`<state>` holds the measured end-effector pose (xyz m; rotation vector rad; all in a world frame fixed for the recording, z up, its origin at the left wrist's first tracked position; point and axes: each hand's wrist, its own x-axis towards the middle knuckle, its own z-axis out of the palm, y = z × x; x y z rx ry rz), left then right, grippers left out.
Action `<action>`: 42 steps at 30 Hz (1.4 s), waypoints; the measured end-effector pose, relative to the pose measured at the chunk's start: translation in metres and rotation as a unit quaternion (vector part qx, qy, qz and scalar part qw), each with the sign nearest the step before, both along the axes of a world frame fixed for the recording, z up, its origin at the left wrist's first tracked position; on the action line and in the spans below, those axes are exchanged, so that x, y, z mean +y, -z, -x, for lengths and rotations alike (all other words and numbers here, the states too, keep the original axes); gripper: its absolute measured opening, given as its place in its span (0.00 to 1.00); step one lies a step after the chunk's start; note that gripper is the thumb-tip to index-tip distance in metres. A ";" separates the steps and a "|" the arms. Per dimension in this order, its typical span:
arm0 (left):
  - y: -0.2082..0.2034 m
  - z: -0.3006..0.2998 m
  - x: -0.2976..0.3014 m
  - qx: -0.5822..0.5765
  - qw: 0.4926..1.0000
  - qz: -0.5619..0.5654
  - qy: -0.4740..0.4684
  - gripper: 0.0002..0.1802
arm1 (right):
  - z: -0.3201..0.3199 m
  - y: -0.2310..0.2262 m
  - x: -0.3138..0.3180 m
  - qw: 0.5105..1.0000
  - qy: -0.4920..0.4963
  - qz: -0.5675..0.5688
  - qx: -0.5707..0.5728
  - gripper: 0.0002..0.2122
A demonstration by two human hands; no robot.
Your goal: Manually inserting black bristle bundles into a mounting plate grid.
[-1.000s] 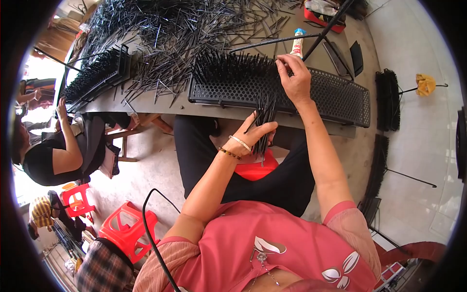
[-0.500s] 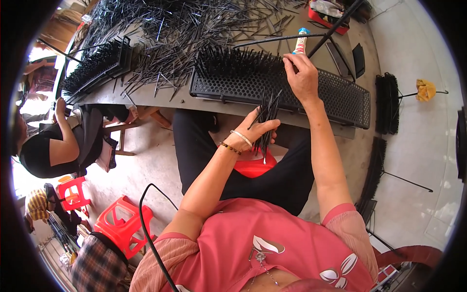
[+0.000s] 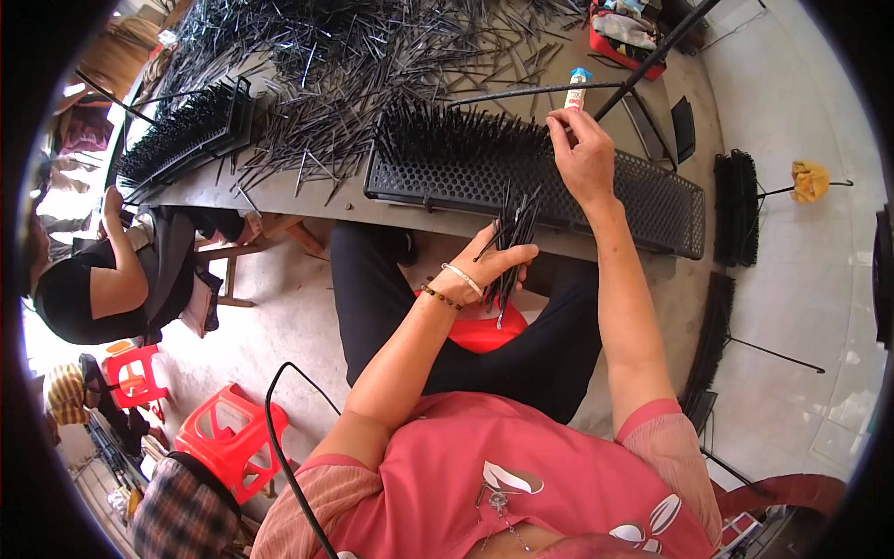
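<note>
My left hand (image 3: 484, 265) is closed around a loose bundle of thin black strips (image 3: 514, 228), held over my lap at the table's near edge. In front of me lies a long black perforated panel (image 3: 647, 205). Black bristle-like strips (image 3: 456, 135) stand upright in the far left part of its holes; the right part shows bare holes. My right hand (image 3: 587, 163) is at the right end of that standing row, thumb and forefinger pinched together at the panel. Whatever sits between those fingertips is too small or hidden to make out.
Loose black strips (image 3: 326, 112) cover the table's far left. A second bristled panel (image 3: 186, 130) stands near a person (image 3: 102, 289) seated at left. Beyond my right hand are a small white packet (image 3: 576, 91) and a red box (image 3: 629, 37). A red stool (image 3: 228, 438) stands at lower left.
The whole view has shifted slightly, with the panel sitting a little lower in it. My right hand stays at the end of the bristle row, and my left still grips the bundle.
</note>
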<state>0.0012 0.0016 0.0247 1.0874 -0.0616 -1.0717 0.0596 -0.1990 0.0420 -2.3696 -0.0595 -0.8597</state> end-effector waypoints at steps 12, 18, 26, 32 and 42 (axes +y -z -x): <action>0.010 -0.006 -0.007 0.028 0.999 0.018 0.016 0.15 | 0.010 -0.004 -0.011 0.997 -0.068 -0.017 0.040 0.05; 0.013 -0.003 -0.007 0.054 0.998 -0.021 0.016 0.15 | 0.001 -0.011 -0.012 0.998 -0.042 -0.020 0.044 0.04; -0.018 -0.002 -0.011 0.059 0.997 -0.037 0.022 0.14 | -0.014 -0.015 -0.008 0.998 -0.053 0.030 -0.014 0.03; 0.007 0.002 -0.012 0.049 0.998 -0.040 -0.002 0.17 | -0.014 -0.030 -0.017 0.999 0.023 -0.029 0.007 0.05; 0.018 0.001 -0.021 0.050 0.999 -0.018 0.002 0.14 | 0.021 -0.008 -0.048 0.986 0.065 -0.153 0.010 0.07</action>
